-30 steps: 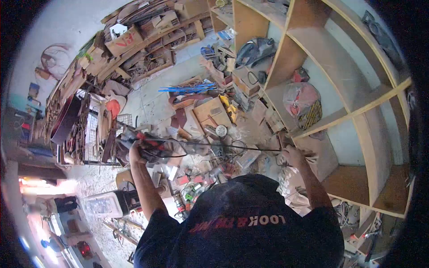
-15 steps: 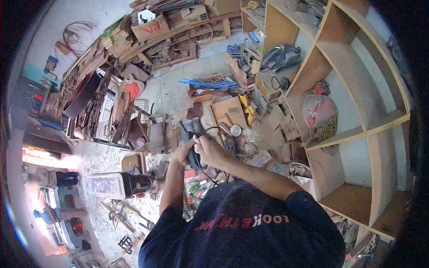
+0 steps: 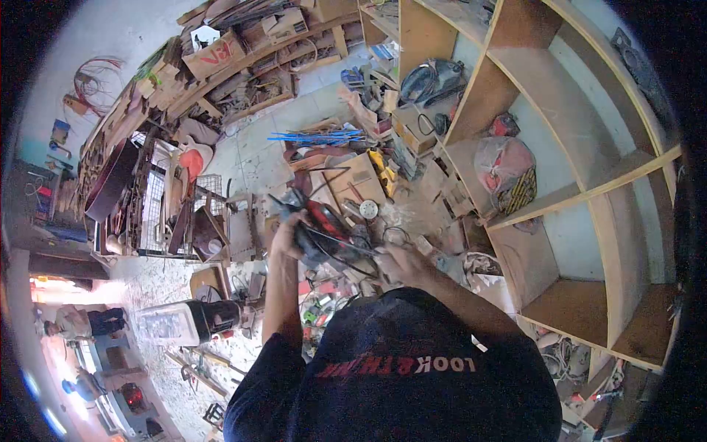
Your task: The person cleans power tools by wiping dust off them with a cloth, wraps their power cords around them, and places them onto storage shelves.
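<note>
My left hand [image 3: 288,234] is closed round the end of a dark power tool [image 3: 313,243] with a red part, which is held up in front of my chest. A black cord [image 3: 342,259] runs from the tool toward my right hand [image 3: 401,263]. The fingers of my right hand are pressed together on the cord, a little right of the tool. Motion blurs the tool's outline. Beyond the hands lie a cardboard box [image 3: 353,178] and a white disc [image 3: 368,209].
A wooden shelf unit [image 3: 589,193] stands on the right, with a plastic bag [image 3: 501,166] in one compartment. Blue rods [image 3: 317,137] lie on the floor ahead. At left are a wire rack [image 3: 153,210] and a lidded container [image 3: 166,323]. A person [image 3: 77,322] is at far left.
From stretching the cord wide, my hands came together at the tool, and now my right hand has moved off to the right along the cord. The tool has tilted.
</note>
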The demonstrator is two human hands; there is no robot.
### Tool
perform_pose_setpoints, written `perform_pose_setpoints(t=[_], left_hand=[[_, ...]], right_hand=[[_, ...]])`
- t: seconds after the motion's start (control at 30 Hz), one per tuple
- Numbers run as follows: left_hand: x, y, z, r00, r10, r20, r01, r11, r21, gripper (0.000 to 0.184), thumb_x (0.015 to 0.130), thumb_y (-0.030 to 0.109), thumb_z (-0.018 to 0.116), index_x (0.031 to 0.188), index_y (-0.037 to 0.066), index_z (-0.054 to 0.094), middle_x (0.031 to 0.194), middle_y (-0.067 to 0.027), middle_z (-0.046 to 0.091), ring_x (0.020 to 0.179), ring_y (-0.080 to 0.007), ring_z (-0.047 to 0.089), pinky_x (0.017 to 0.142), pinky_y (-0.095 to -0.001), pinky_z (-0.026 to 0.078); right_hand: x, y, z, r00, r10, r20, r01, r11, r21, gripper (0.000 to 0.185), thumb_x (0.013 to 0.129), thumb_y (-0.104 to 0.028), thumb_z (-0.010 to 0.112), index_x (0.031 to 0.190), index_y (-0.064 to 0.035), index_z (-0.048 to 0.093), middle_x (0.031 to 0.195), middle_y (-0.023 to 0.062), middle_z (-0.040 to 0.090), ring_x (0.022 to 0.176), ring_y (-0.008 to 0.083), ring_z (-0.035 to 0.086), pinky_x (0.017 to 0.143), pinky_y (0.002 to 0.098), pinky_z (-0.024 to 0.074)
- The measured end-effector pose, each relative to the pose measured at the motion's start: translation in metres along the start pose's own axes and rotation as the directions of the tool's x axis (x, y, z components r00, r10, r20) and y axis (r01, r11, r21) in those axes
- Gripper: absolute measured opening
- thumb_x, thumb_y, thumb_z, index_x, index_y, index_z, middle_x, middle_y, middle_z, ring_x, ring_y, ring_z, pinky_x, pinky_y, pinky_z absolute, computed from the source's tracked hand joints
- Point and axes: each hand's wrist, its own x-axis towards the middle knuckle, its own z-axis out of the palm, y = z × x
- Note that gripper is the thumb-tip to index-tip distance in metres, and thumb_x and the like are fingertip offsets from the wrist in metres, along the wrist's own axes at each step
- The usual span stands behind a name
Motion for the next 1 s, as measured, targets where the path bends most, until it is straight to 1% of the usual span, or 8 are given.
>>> perform_pose_setpoints(t=[0.17, 0.23, 0.3, 0.37, 0.5, 0.67, 0.77, 1.0], left_hand=[[0.019, 0.065, -0.048, 0.983, 0.091, -0.157, -0.107, 0.990, -0.095, 0.008, 0.078, 0.013, 0.057, 0.084, 0.008, 0.059, 0.075, -0.0055, 0.060, 0.067, -0.0224, 0.059, 0.068, -0.0343, 0.050], [0.027, 0.102, -0.077, 0.985, 0.089, 0.145, -0.079, 0.994, -0.076, 0.010, 0.081, 0.016, 0.055, 0.082, 0.007, 0.058, 0.078, -0.0091, 0.062, 0.072, -0.0253, 0.061, 0.070, -0.0379, 0.051], [0.047, 0.130, -0.098, 0.985, 0.137, -0.103, -0.132, 0.989, 0.061, 0.013, 0.081, 0.018, 0.054, 0.079, 0.006, 0.058, 0.075, -0.0102, 0.062, 0.070, -0.0256, 0.062, 0.069, -0.0376, 0.051], [0.064, 0.158, -0.134, 0.948, 0.266, -0.173, -0.250, 0.962, 0.109, 0.019, 0.084, 0.019, 0.052, 0.073, 0.005, 0.059, 0.074, -0.0124, 0.064, 0.068, -0.0264, 0.061, 0.068, -0.0406, 0.053], [0.072, 0.222, -0.173, 0.961, 0.272, 0.046, -0.275, 0.958, 0.080, 0.014, 0.083, 0.017, 0.056, 0.079, 0.004, 0.060, 0.077, -0.0141, 0.064, 0.069, -0.0233, 0.061, 0.068, -0.0354, 0.053], [0.055, 0.254, -0.180, 0.950, 0.300, -0.086, -0.281, 0.942, 0.182, 0.012, 0.083, 0.015, 0.058, 0.082, 0.003, 0.061, 0.081, -0.0135, 0.065, 0.073, -0.0232, 0.062, 0.071, -0.0351, 0.053], [0.027, 0.231, -0.189, 0.941, 0.281, -0.189, -0.239, 0.947, 0.216, 0.011, 0.083, 0.014, 0.059, 0.084, 0.003, 0.061, 0.084, -0.0131, 0.065, 0.075, -0.0230, 0.062, 0.072, -0.0350, 0.053], [0.013, 0.152, -0.166, 0.994, 0.070, -0.088, -0.052, 0.980, 0.192, 0.011, 0.083, 0.012, 0.061, 0.089, 0.002, 0.062, 0.090, -0.0123, 0.065, 0.081, -0.0228, 0.063, 0.076, -0.0347, 0.052]], right_hand=[[-0.128, 0.148, -0.011, 0.971, 0.017, -0.239, -0.076, 0.967, -0.242, 0.035, 0.086, -0.030, 0.064, 0.106, -0.0028, 0.058, 0.098, 0.0224, 0.061, 0.104, 0.0417, 0.056, 0.097, 0.0488, 0.0414], [-0.201, 0.247, 0.005, 0.928, 0.211, -0.306, -0.226, 0.974, -0.017, 0.030, 0.084, -0.028, 0.066, 0.101, -0.0040, 0.061, 0.095, 0.0214, 0.061, 0.103, 0.0406, 0.057, 0.105, 0.0526, 0.0319], [-0.250, 0.229, -0.011, 0.915, -0.136, -0.380, -0.123, 0.804, -0.582, 0.023, 0.082, -0.028, 0.066, 0.089, -0.0062, 0.065, 0.088, 0.0162, 0.062, 0.089, 0.0384, 0.060, 0.107, 0.0566, 0.0219], [-0.285, 0.198, -0.027, 0.941, -0.002, -0.338, -0.237, 0.710, -0.663, 0.023, 0.082, -0.026, 0.066, 0.093, -0.0061, 0.065, 0.086, 0.0139, 0.062, 0.086, 0.0347, 0.060, 0.104, 0.0560, 0.0261], [-0.358, 0.244, -0.027, 0.779, 0.460, -0.425, -0.555, 0.822, -0.127, 0.023, 0.082, -0.027, 0.064, 0.093, -0.0079, 0.064, 0.087, 0.0113, 0.063, 0.087, 0.0309, 0.060, 0.093, 0.0505, 0.0371], [-0.350, 0.180, -0.077, 0.468, 0.823, -0.322, -0.694, 0.117, -0.710, 0.026, 0.088, -0.024, 0.055, 0.090, -0.0001, 0.064, 0.089, 0.0119, 0.068, 0.079, 0.0309, 0.063, 0.075, 0.0414, 0.0500], [-0.424, 0.294, -0.070, 0.438, 0.711, -0.551, -0.801, 0.586, 0.120, 0.038, 0.090, -0.034, 0.057, 0.105, -0.0002, 0.063, 0.108, 0.0184, 0.064, 0.097, 0.0289, 0.061, 0.087, 0.0395, 0.0467], [-0.320, 0.012, -0.185, 0.148, 0.554, -0.820, -0.654, 0.676, 0.339, 0.052, 0.094, -0.043, 0.049, 0.123, 0.0003, 0.054, 0.121, 0.0178, 0.056, 0.116, 0.0291, 0.052, 0.098, 0.0408, 0.0396]])
